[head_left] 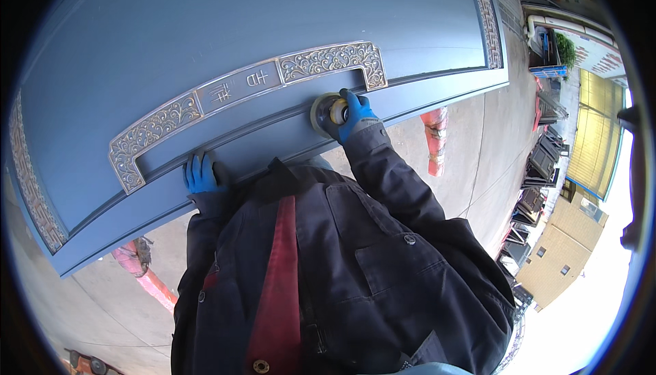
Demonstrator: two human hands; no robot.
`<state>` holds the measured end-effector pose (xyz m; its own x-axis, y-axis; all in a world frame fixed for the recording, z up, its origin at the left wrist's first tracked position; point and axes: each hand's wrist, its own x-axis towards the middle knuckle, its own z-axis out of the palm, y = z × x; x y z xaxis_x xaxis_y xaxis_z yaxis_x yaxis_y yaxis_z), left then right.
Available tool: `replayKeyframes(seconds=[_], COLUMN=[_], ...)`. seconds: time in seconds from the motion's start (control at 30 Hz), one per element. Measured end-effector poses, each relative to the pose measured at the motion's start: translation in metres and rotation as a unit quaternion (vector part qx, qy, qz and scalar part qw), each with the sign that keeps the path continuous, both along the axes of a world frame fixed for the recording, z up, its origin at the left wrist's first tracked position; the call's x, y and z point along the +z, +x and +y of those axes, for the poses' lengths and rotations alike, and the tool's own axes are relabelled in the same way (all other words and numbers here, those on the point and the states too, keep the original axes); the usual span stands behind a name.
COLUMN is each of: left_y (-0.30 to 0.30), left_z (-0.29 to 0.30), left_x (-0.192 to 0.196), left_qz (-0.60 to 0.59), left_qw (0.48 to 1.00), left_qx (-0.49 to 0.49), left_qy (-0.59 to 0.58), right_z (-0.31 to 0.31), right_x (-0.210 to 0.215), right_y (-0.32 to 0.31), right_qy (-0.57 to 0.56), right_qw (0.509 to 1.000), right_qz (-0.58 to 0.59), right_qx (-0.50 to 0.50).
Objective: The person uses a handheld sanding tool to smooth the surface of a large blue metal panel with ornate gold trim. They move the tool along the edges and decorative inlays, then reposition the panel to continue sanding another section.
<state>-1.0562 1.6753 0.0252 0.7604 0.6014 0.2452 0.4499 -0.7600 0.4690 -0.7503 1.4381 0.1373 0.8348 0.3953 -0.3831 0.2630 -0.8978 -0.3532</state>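
A large blue-grey door panel [260, 20] lies in front of me, with a raised bronze-coloured scroll ornament [329, 63] along its near side. My right hand [357, 117], in a blue and black glove, is closed on a round, dark-rimmed thing with a yellowish ring in its middle [328, 113]. It sits over the panel's near border, just below the ornament; its exact kind I cannot make out. To the left, my left hand [203, 173], gloved alike, rests on the near border with its fingers stretched out.
Supports wrapped in pinkish-red material [435, 139] show under the panel at right, with another wrapped support [140, 266] at left. Concrete floor [471, 149] surrounds them. Dark frames or panels [543, 160] are stacked along the right, before a yellow-shuttered building [598, 129].
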Motion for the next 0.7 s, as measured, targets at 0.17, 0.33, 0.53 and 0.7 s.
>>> replayKeyframes(seconds=[0.17,0.33,0.53,0.7], left_y=[0.040,0.119,0.216,0.245], left_z=[-0.005,-0.039,-0.092,-0.118], left_x=[0.023,0.041,0.028,0.007], left_qz=[0.017,0.035,0.085,0.184], left_qw=[0.995,0.987,0.984,0.974], left_qx=[-0.090,-0.156,-0.158,-0.129], left_qy=[-0.037,-0.027,0.010,0.020], right_z=[-0.025,-0.079,-0.161,-0.189], right_x=[0.002,-0.005,-0.001,-0.008], right_y=[0.004,0.040,0.096,0.133], right_qy=[0.062,0.078,0.095,0.080], right_qw=[0.998,0.997,0.992,0.990], right_qz=[0.006,0.003,-0.050,-0.105], right_qx=[-0.004,-0.023,-0.059,-0.058])
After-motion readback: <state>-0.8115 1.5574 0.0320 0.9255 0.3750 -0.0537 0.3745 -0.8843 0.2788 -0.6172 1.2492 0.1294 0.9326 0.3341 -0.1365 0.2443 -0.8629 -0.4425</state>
